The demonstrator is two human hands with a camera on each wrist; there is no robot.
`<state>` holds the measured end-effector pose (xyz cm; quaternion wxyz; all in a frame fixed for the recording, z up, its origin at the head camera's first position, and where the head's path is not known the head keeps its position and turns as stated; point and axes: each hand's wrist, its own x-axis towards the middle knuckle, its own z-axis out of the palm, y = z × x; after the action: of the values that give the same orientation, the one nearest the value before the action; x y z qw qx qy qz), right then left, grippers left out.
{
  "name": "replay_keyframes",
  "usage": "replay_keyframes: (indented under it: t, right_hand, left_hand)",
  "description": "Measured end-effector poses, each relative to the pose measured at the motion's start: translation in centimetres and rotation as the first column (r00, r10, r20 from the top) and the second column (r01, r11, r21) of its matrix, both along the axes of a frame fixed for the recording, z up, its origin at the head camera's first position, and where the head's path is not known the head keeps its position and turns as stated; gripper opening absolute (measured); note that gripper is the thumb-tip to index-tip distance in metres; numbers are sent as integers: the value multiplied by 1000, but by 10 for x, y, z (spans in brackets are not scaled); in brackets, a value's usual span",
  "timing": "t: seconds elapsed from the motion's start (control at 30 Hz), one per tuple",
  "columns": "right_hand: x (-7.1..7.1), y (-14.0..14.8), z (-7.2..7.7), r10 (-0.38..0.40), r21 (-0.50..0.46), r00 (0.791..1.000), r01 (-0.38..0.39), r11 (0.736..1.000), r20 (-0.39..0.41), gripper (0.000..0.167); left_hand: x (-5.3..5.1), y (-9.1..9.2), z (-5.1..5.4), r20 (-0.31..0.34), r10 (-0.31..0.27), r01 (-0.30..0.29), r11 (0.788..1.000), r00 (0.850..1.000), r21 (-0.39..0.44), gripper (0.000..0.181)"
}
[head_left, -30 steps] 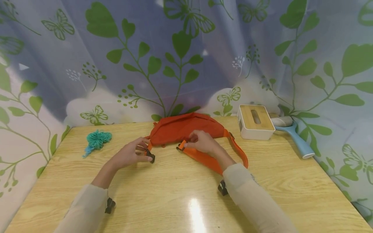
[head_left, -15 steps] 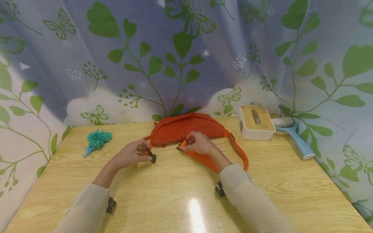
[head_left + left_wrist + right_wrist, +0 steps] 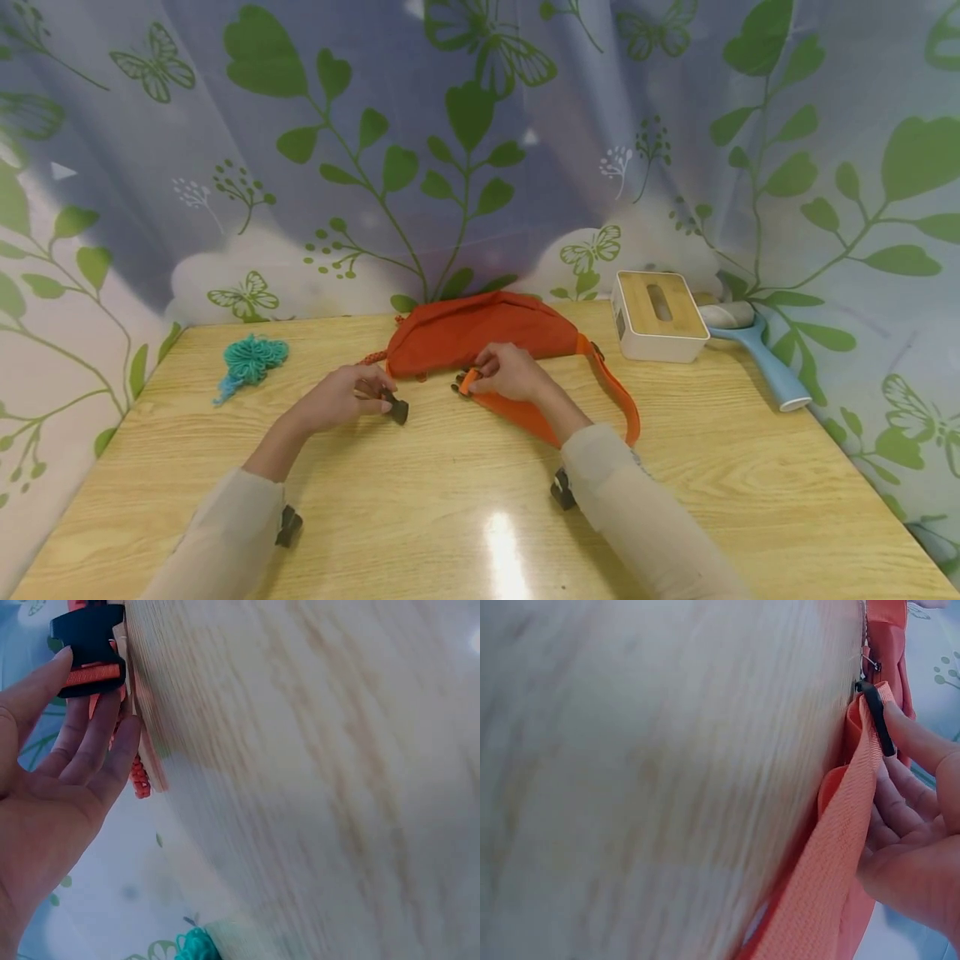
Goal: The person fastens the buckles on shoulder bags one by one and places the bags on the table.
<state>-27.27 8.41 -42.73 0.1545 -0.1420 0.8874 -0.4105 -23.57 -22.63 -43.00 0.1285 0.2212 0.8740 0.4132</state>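
A red-orange waist bag (image 3: 480, 329) lies at the back of the table, its strap ends loose in front. My left hand (image 3: 337, 402) pinches the black socket half of the buckle (image 3: 88, 634) between thumb and fingers, beside the bag's left end. To the right, my right hand (image 3: 512, 372) pinches the orange strap (image 3: 832, 802) at the black prong half of the buckle (image 3: 875, 716). The two buckle halves are apart, with a short gap between them in the head view. The strap loops round from the bag's right end under my right forearm.
Teal yarn (image 3: 253, 360) lies on the table's left side. A white tissue box (image 3: 663, 342) with a wooden lid stands at the back right. Next to it lies a lint roller with a blue handle (image 3: 772, 367). A patterned curtain (image 3: 480, 167) hangs behind the table.
My left hand has brought its buckle half slightly to the right and down. My right hand has shifted slightly left with the strap, and the prongs show more clearly now.
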Motion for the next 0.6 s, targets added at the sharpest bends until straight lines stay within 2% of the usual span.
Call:
replay_keyframes:
  t: [0.17, 0.33, 0.5, 0.6]
  right_hand:
    - [-1, 2, 0, 7, -34, 1000, -7, 999, -2, 32]
    - [0, 4, 0, 26, -62, 1000, -26, 998, -3, 28]
    - [-1, 6, -3, 26, -123, 1000, -25, 992, 11, 24]
    - [-1, 7, -3, 31, -154, 999, -28, 988, 19, 22]
  left_hand:
    - [0, 3, 2, 19, -28, 28, 1000, 999, -5, 11]
    - [1, 4, 3, 22, -32, 33, 999, 999, -5, 11]
    - [0, 5, 4, 39, -9, 8, 1000, 999, 12, 10]
    - [-1, 5, 4, 24, 4, -5, 1000, 1000, 19, 11]
